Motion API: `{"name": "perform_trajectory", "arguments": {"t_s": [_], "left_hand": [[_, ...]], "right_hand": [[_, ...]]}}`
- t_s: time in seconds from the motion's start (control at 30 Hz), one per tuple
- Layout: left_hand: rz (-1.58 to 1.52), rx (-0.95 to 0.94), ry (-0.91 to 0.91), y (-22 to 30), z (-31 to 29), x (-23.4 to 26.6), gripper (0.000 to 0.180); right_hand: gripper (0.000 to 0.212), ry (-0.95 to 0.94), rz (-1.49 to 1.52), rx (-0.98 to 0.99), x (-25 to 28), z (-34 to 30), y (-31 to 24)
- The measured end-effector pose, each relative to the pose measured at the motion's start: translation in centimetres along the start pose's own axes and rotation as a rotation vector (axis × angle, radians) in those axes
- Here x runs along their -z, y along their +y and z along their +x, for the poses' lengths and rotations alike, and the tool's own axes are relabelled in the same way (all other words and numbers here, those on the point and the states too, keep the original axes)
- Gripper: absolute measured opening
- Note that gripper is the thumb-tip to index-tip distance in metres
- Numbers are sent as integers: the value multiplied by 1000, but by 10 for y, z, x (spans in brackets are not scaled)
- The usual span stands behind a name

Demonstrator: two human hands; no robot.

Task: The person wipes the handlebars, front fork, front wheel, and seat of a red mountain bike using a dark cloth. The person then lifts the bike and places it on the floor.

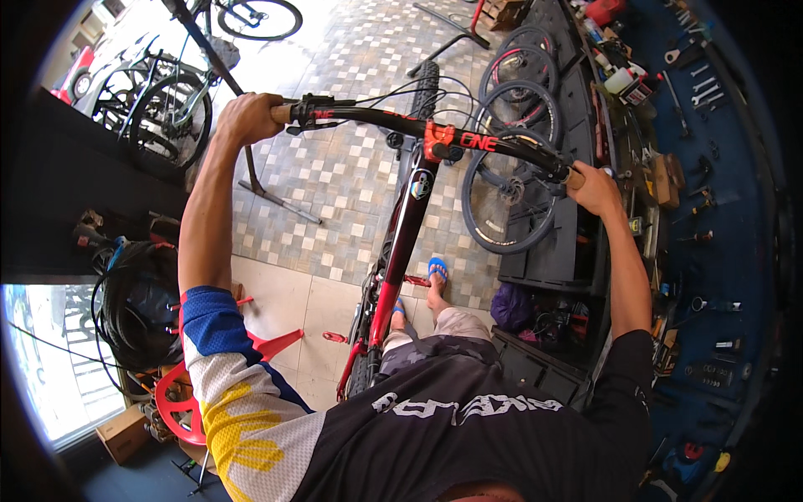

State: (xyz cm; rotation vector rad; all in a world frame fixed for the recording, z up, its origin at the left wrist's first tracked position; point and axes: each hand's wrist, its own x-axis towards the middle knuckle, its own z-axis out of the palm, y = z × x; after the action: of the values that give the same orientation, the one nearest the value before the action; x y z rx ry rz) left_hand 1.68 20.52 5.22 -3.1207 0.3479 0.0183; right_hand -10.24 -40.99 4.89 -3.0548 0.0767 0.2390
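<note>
Handlebar [381,117] inside curled fingers [268,113]

Daylight glare upper left; tool wall [740,263] dim; edges bent, black.

The bicycle [407,217] stands roughly upright, its frame dark near the front and red farther back, running rearward from between the hands. Its black handlebar [368,115] spans from the left hand [253,119] to the right hand [595,189], a tan grip in each. The red stem [438,140] sits between them; the front tyre [426,88] shows beyond. Red pedals [335,337] lie behind both hands.
</note>
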Motion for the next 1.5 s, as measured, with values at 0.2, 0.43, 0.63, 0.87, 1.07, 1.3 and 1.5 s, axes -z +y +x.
{"name": "perform_trajectory", "arguments": {"t_s": [0.2, 0.43, 0.63, 0.87, 1.07, 1.3, 1.5], "left_hand": [[-22, -23, 93, -2, -5, -8, 52], [-2, -47, 71, -19, 6, -17, 37], [-1, -30, 9, -12, 37, -14, 29], [40, -21, 76, -19, 18, -23, 33], [36, -46, 69, -23, -9, -21, 50], [-18, -40, 55, -24, -7, -21, 29], [-11, -21, 3, -16, 18, -12, 24]], "right_hand": [[63, 20, 9, 52, -6, 6, 7], [77, 31, 80, 117, -9, 19, 9], [76, 56, 40, 128, -8, 52, 22], [80, 96, 31, 124, -13, 31, 18], [80, 74, 38, 132, -15, 0, 7], [81, 66, 42, 82, -6, 5, 1], [78, 118, 45, 104, -7, 30, 9]]}}
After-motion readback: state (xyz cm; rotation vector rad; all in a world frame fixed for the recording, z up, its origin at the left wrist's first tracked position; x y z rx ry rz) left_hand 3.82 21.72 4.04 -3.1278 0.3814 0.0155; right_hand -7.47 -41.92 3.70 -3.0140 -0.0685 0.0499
